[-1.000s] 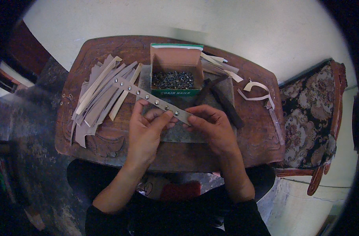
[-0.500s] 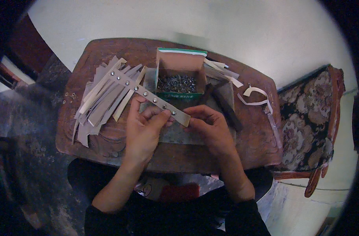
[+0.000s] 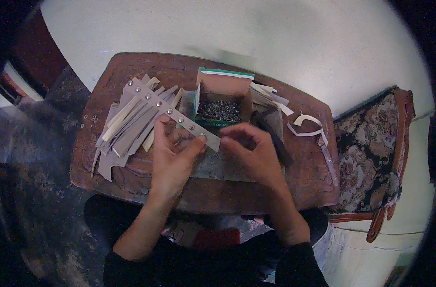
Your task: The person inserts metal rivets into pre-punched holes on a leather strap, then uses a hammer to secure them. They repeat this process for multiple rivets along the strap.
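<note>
My left hand [image 3: 174,160] is closed on a flat grey-beige strip [image 3: 211,139] fitted with a row of shiny domed studs. Thumb on top and fingers beneath, it pinches the strip near its lower right end, so the strip slants up to the left. Beside that bare end is my right hand [image 3: 254,148], its fingers bent and loosely parted, with nothing visible between thumb and forefinger. Just beyond the strip stands an open green cardboard box [image 3: 223,81] with its flap raised, holding many small dark metal pieces [image 3: 220,110].
Loose strips [image 3: 127,129] are heaped at the left of the carved wooden table [image 3: 189,196]. More strips [image 3: 273,98] lie behind the box, near dark bars [image 3: 277,146]. A curled pale offcut [image 3: 309,123] rests at right. A floral upholstered chair [image 3: 366,148] stands beside the table.
My right fingers have come away from the strip's end, which they were pinching. The strip has shifted slightly left in my left hand's grip. The whole view has tilted a little.
</note>
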Tool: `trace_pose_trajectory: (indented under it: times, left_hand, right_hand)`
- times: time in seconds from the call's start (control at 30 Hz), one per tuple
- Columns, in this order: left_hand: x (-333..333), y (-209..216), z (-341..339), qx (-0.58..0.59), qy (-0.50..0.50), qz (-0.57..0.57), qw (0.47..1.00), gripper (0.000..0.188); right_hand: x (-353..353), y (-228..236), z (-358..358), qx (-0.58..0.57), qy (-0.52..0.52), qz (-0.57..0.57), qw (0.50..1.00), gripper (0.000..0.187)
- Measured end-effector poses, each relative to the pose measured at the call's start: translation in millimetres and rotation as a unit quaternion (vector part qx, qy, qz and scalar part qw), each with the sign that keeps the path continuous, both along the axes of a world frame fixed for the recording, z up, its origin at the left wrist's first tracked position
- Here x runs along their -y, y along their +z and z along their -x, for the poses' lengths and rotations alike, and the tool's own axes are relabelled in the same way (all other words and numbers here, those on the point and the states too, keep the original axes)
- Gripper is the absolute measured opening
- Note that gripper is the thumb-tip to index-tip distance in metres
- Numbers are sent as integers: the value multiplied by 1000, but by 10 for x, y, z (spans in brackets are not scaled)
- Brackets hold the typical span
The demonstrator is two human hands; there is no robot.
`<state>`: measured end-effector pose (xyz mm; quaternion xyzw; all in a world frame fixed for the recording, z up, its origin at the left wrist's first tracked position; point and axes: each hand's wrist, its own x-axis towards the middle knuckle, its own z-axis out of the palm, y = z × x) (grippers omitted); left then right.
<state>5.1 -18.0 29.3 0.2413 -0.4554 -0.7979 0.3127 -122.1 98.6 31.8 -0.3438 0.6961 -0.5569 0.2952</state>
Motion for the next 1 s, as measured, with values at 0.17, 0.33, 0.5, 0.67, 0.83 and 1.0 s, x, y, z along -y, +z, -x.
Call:
trace_pose_trajectory:
  times: [0.17,0.33,0.5,0.67,0.83,1.0]
  left_hand:
    - [111,-25,-42,-27,31,24,999,53]
    - [168,32,-78,-45,39,33,998,53]
    - [224,99,-119,-38,36,21,998,46]
    - [208,62,-82,-68,25,21,997,48]
    - [236,80,-108,-38,1,33,999,55]
    - [181,83,-74,1,-26,52,998,55]
  right_hand:
    - [367,131,210,-211,-57,-15,976,22]
    - [679,-104,339,-424,-49,-103,899,18]
    - [813,-237,472,-446,-72,-244,858,23]
    - [795,-300,637,-431,-41,-237,870,16]
    - [769,-171,614,-440,-36,-195,876,16]
    - [765,-232,685,-447,-6,-147,882,19]
